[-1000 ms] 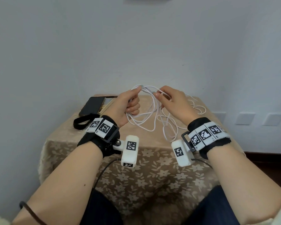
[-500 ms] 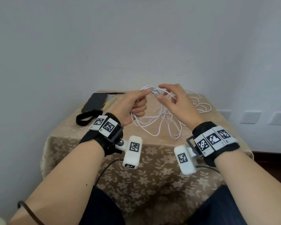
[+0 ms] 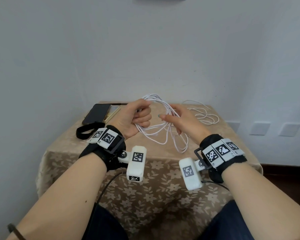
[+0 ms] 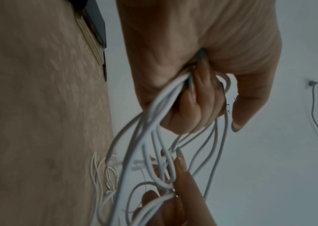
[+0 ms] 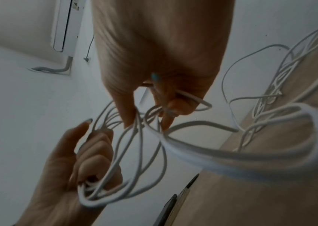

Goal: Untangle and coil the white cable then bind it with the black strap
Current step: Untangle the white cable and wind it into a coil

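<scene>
Now my left hand point(image 3: 135, 118) is closed in a fist around several loops of the white cable point(image 3: 156, 134), held up above the counter point(image 3: 163, 170). My right hand point(image 3: 182, 122) is just beside it, fingers loosely bent, threaded through the hanging loops with strands caught between them. More cable trails off to the right of that hand and lies in loose turns on the cloth. The black strap point(image 3: 84, 131) lies on the counter left of my left wrist, near a dark phone point(image 3: 97, 112).
</scene>
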